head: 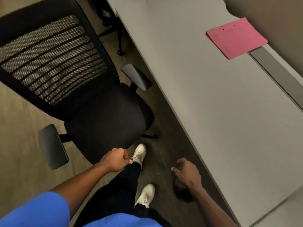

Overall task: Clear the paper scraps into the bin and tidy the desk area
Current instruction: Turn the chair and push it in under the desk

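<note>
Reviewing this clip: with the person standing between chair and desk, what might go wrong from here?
1. The chair sits pulled out from the desk, close to the person's shoes; a step forward could catch its base.
2. The pink folder lies at the desk's far side against the wall; it may be overlooked.
3. The left hand is fisted, the right hand loosely curled; I cannot tell whether either holds scraps, and no bin is in view.

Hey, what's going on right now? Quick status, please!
Left hand fisted, whether it holds anything unclear. Right hand loosely curled, empty, beside desk. Pink paper on desk, far corner. No bin seen. Chair close on the left.
</note>
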The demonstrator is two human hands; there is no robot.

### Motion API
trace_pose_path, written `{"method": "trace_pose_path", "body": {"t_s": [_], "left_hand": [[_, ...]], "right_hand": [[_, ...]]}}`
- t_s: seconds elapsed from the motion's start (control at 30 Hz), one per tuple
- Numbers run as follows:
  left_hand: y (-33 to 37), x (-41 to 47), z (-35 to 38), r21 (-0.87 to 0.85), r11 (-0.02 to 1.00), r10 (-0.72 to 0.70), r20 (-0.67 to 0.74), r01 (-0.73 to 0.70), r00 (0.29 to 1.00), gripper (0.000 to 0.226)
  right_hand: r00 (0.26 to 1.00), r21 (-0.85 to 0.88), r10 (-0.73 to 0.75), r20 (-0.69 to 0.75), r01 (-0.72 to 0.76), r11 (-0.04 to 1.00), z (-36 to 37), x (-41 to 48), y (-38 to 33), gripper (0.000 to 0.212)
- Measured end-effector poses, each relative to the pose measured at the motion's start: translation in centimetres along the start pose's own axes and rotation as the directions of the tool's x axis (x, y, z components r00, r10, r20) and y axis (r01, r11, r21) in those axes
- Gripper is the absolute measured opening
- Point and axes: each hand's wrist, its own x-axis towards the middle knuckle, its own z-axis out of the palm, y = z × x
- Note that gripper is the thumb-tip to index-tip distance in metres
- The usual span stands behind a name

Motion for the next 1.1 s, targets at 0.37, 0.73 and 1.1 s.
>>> {"method": "trace_pose_path", "body": {"t_s": [0.37, 0.73, 1.1], "left_hand": [[-8.0, -7.4, 0.9, -0.022, 0.994, -0.106, -0.064, 0.105, 0.992, 0.029], [-18.7, -6.7, -7.9, -0.11, 0.99, -0.105, -0.187, 0.085, 0.977, 0.023], [-34.2, -2.4, -24.0, -0.02, 1.0, -0.009, -0.301, 0.003, 0.953, 0.023]], "right_hand": [[0.987, -0.051, -0.009, 0.16, 0.017, 0.999, 6.7, -4.2, -2.9, 0.047], [0.992, -0.077, -0.059, 0.108, 0.068, 0.995, 12.5, -3.5, -15.6, 0.048], [0.999, 0.105, -0.012, 0.039, 0.008, 0.994, 23.6, -3.8, -33.8, 0.047]]}}
